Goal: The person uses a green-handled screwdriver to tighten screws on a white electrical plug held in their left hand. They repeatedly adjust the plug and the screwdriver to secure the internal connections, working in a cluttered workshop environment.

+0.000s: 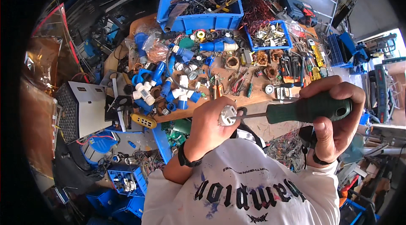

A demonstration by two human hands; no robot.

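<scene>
Close to my chest, my left hand [207, 127] is closed around a small round white plastic part [228, 116] with slots in its face. A screwdriver [304, 111] with a thick dark green handle is gripped in my right hand [344, 119]. Its metal shaft points left, and the tip meets the slotted face of the white part; how deep it sits, I cannot tell. Beyond my hands on the wooden bench [169, 117] lie several blue-and-white plugs and connectors, among them a white cross-shaped piece [182, 89] and another white branched piece [144, 93].
A big blue bin [203, 24] of cables and tools stands at the back. Right of it sits a blue tray [270, 47] of metal pieces. Pliers and a thin screwdriver [250, 86] lie mid-bench. A yellow power strip [144, 120] rests at the left edge, near a grey panel [91, 102].
</scene>
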